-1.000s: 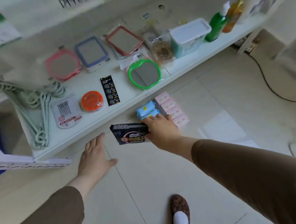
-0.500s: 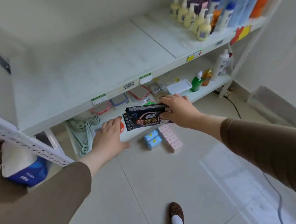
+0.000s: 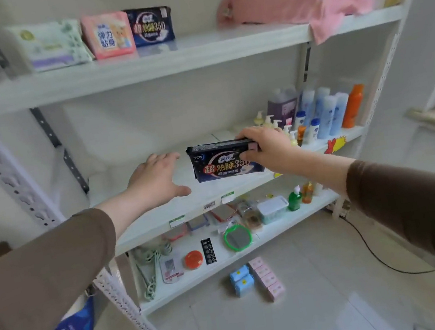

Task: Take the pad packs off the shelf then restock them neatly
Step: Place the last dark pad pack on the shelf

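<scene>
Three white shelves [image 3: 138,69] — tiled floor [image 3: 292,321] below.

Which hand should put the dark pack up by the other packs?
Probably the right hand: it already grips the dark pack. The left hand is open, holding nothing.

Glossy plastic pad pack [image 3: 225,160], matt shelf [image 3: 138,66]
</scene>
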The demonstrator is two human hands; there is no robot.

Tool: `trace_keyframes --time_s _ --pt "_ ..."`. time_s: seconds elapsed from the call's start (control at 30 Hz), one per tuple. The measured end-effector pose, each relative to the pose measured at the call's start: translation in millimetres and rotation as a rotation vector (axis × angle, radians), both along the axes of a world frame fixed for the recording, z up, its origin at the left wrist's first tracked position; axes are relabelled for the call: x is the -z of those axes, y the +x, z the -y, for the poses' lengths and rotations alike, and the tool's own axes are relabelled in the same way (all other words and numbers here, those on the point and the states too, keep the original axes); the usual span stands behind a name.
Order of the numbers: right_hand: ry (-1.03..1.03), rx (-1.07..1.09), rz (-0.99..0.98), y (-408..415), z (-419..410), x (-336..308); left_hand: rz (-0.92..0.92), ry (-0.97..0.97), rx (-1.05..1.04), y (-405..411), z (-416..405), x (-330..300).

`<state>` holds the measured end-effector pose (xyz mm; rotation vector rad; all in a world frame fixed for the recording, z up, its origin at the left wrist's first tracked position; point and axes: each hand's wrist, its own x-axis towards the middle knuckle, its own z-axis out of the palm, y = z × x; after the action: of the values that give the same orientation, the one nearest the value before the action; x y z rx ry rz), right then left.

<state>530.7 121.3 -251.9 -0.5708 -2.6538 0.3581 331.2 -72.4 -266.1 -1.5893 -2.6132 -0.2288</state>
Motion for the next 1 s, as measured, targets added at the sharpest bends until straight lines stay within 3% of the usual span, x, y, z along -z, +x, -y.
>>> trace_keyframes --time_s 0.47,1.0 --pt "0.048 -0.104 -0.096 -6.9 -97.5 -139.1 -0.22 0.088 -0.012 5.9 -90.1 -136.1" --pt "-0.134 -0.291 -0.262 -137.3 -210.6 -225.8 -0.345 0.168 -0.228 -83.4 -171.4 -228.5"
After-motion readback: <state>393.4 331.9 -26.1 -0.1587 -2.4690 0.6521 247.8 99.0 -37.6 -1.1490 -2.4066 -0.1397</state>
